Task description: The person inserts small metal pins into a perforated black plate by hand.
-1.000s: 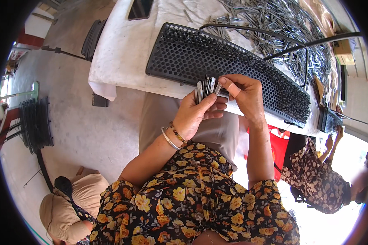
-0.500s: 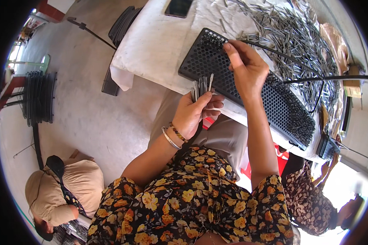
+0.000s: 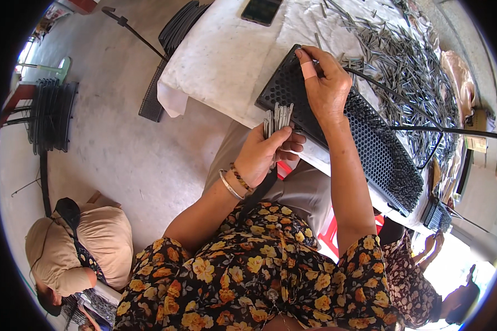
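Observation:
A bundle of thin grey strips stands up out of my left hand, its thumb pressed over them and the fingers curled behind. Just beyond lies a long black perforated board with rows of round holes, slanting across the table edge. My right hand is over the board's far end, thumb and forefinger pinched together close to its rim. What sits between those fingertips is too small to make out. Many holes toward the board's near right end are filled with dark upright pieces.
A large heap of loose grey strips covers the right of the white-clothed table. Black rods cross beside the board. A phone lies at the far edge. Co-workers sit at lower left and lower right.
My right hand has moved slightly left and up along the board toward its far corner. The left hand still holds its bundle. The whole view has shifted a little.

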Available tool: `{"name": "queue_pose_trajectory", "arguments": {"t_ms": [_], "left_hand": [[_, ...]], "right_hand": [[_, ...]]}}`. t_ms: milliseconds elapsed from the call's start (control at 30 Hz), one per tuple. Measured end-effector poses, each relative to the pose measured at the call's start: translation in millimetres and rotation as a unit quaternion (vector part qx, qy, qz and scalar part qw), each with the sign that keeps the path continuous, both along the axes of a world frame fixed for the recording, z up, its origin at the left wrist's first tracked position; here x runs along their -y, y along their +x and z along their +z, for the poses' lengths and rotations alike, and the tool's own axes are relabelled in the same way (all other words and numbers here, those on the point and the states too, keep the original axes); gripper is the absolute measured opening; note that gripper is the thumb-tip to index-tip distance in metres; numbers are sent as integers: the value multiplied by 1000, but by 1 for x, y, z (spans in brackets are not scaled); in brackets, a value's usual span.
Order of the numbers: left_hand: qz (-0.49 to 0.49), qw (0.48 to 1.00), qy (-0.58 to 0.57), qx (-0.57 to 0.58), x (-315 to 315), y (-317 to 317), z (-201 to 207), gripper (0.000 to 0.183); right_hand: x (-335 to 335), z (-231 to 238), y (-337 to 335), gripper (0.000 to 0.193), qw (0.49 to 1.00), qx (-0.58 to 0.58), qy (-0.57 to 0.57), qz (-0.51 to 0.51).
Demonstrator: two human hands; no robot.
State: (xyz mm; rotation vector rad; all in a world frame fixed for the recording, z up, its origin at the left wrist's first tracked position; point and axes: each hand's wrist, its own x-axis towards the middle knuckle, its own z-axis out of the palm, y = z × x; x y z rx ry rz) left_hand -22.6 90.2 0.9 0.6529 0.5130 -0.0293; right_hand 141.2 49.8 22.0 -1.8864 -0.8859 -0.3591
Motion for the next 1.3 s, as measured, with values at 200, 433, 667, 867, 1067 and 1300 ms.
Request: {"name": "queue_pose_trajectory", "arguments": {"t_ms": [200, 433, 667, 867, 1067, 1300], "left_hand": [[-5, 1000, 4, -11, 1, -1, -2, 23], [4, 1000, 19, -9, 3, -1, -5, 23], [-12, 999, 28, 10, 2, -2, -5, 25], [-8, 999, 27, 14, 0, -2, -6, 24], [4, 999, 40, 6, -1, -2, -7, 23], [-1, 1000, 21, 8, -1, 0, -4, 23]], "right_hand": [[3, 3, 3, 12, 1000, 8, -11, 0], [2, -2, 4, 12, 999, 31, 11, 11], [2, -1, 2, 11, 999, 38, -4, -4], [2, -15, 3, 11, 999, 41, -17, 0], [3, -8, 1, 12, 991, 84, -102, 6], [6, -2, 0, 15, 991, 70, -112, 31]]}}
